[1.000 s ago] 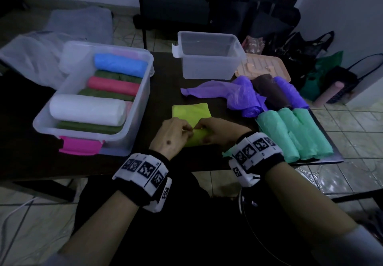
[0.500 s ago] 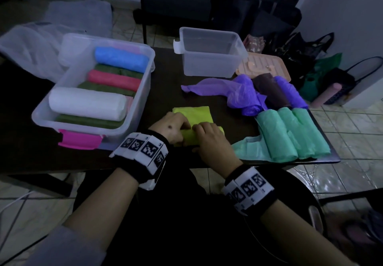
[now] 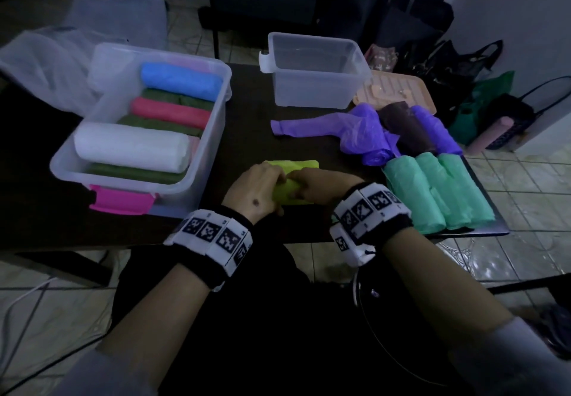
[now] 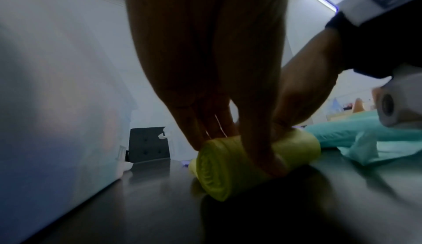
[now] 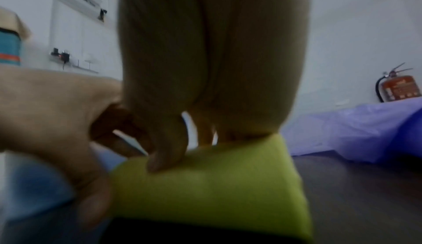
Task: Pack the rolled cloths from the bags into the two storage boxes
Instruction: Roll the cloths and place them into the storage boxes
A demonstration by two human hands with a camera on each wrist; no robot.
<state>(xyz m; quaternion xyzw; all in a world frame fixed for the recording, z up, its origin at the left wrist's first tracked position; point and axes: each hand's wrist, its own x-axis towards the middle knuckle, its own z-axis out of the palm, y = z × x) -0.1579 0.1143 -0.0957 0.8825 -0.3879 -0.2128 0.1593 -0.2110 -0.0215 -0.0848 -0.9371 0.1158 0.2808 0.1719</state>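
Note:
A yellow-green cloth [image 3: 292,192] lies on the dark table [image 3: 247,136], partly rolled, with a short flat end [image 3: 296,164] still spread beyond the roll. My left hand [image 3: 262,187] grips the roll's left part, thumb in front and fingers behind, as the left wrist view shows on the roll [image 4: 217,172]. My right hand [image 3: 312,183] grips its right part [image 5: 205,184] the same way. The large clear box [image 3: 71,176] on the left holds white, pink, blue and dark green rolls. The small clear box [image 3: 364,68] at the back holds nothing.
Three mint green rolls [image 3: 432,191] lie at the right table edge. Behind them are loose purple bags [image 3: 367,136], a dark brown roll [image 3: 408,130] and a purple roll [image 3: 435,130]. A peach lid [image 3: 398,93] lies beside the small box. Bags stand on the floor at right.
Both hands have rolled the yellow-green cloth further away from me, so its flat end is shorter. My right forearm has swung back out to the right.

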